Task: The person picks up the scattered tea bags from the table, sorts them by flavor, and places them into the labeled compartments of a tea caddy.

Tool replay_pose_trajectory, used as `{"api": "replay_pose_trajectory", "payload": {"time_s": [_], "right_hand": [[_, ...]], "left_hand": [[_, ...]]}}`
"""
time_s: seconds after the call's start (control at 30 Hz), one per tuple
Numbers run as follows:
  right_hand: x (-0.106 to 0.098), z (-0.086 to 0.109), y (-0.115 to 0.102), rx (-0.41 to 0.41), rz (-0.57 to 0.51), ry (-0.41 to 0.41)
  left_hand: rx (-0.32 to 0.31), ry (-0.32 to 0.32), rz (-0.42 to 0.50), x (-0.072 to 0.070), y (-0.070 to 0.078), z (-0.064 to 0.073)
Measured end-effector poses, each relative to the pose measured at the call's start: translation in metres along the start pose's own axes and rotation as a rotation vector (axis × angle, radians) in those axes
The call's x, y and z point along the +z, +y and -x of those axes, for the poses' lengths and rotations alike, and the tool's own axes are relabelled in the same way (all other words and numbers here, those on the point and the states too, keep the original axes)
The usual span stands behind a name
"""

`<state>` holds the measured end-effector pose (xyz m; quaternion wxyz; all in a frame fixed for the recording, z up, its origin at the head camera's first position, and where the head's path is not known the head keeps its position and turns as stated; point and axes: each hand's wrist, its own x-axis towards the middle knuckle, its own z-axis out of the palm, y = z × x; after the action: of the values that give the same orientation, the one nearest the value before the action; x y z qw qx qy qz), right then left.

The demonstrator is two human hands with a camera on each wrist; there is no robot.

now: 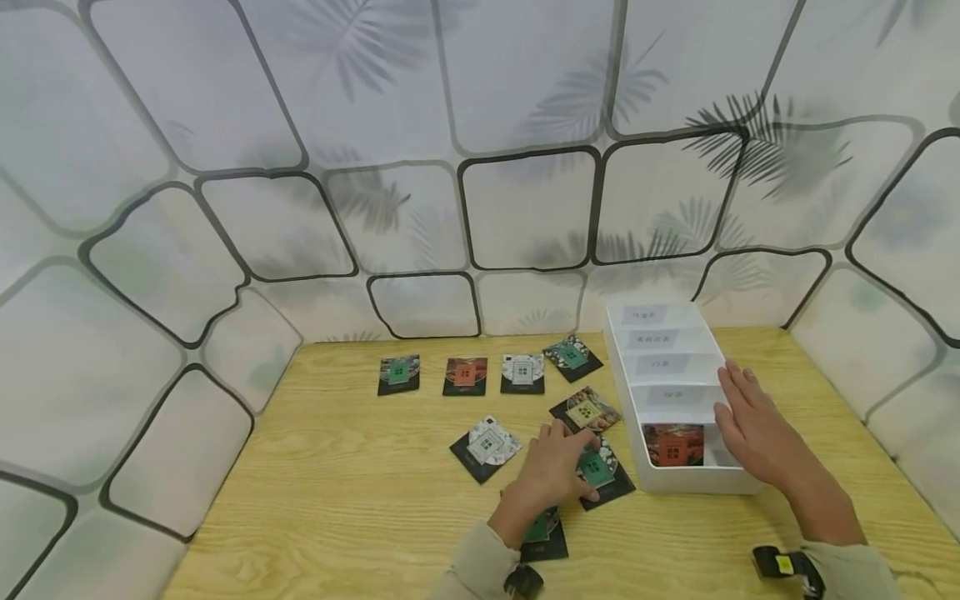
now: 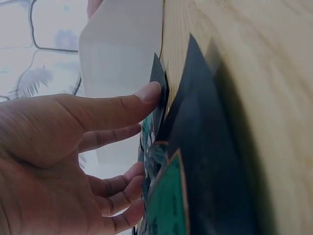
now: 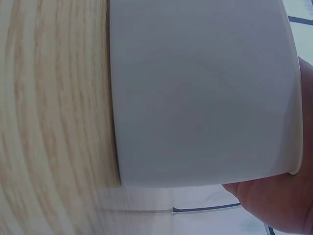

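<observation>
My left hand (image 1: pixel 551 467) reaches over a green-labelled tea sachet (image 1: pixel 597 469) near the box's left side, thumb and index finger at opposite edges of it. In the left wrist view the thumb (image 2: pixel 149 93) touches that sachet's dark edge, and the other fingers are slightly bent. Under my left wrist lies another green-labelled sachet (image 1: pixel 546 542), partly hidden. My right hand (image 1: pixel 761 433) rests along the right rim of a white divided box (image 1: pixel 697 481), fingers straight. Its front compartment holds a red-labelled sachet (image 1: pixel 675 445).
Above the left hand lie a yellow-labelled sachet (image 1: pixel 587 411) and a green one (image 1: pixel 573 357). A white-labelled sachet (image 1: pixel 485 448) is left of the hand. Green (image 1: pixel 399 374), red (image 1: pixel 465 377) and white (image 1: pixel 522 373) sachets form a back row on the wooden table (image 1: pixel 337 483).
</observation>
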<state>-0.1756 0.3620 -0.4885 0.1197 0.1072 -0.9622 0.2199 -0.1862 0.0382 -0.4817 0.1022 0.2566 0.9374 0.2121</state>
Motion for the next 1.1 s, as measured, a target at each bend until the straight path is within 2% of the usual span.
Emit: {"api": "replay_pose_trajectory", "payload": {"time_s": [0.2,0.37,0.7,0.9,1.1], "right_hand": [[0.000,0.000,0.002,-0.015,0.004,0.009],[0.000,0.001,0.002,-0.015,0.002,0.008],[-0.001,0.000,-0.001,-0.026,-0.001,0.020],[-0.001,-0.001,0.000,-0.016,-0.002,0.017],[0.000,-0.001,0.000,-0.027,-0.006,0.027]], "left_hand": [[0.008,0.000,0.066,0.002,-0.001,0.000],[0.033,0.005,0.172,0.003,-0.003,-0.001],[0.061,-0.030,0.304,0.000,-0.007,-0.002],[0.090,-0.044,0.310,-0.003,-0.009,-0.006],[0.060,-0.022,0.373,0.000,-0.009,-0.010]]}}
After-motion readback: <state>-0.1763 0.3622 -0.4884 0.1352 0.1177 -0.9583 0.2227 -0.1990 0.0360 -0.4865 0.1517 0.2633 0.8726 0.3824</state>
